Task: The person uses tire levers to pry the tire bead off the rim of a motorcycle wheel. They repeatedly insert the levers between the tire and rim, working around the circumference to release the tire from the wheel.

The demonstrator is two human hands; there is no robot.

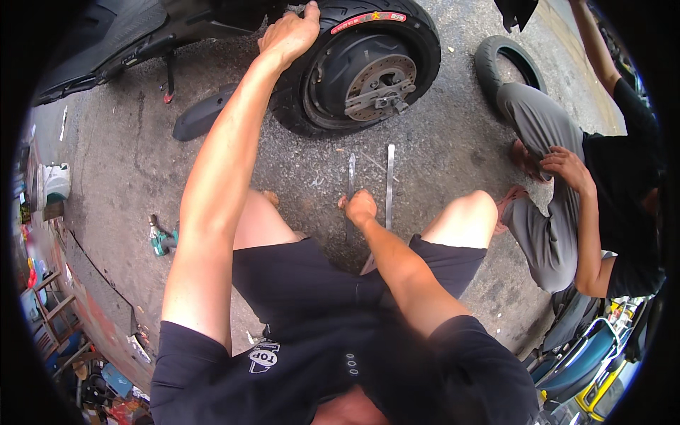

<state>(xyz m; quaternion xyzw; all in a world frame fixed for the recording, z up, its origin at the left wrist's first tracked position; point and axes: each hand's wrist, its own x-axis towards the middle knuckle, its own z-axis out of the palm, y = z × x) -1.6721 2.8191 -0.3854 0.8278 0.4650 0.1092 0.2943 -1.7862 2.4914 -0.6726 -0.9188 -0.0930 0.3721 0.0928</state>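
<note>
A scooter's black wheel (379,78), with a brake disc at its hub and a red label on its tyre, stands in front of me. My left hand (289,34) is at the wheel's upper left, next to the scooter's body (120,32). Its fingers are curled, and what they hold at the picture's top edge is not clear. Lower down, between my knees, my right hand (360,205) is closed round a flat metal tire lever (351,173). A second tire lever (389,177) lies on the ground just right of it.
A black fender piece (202,115) lies left of the wheel, and a green power tool (161,237) beside my left leg. At the right a person (567,177) in grey trousers crouches near a loose tyre (489,64). Clutter and a white bucket (55,180) line the left edge.
</note>
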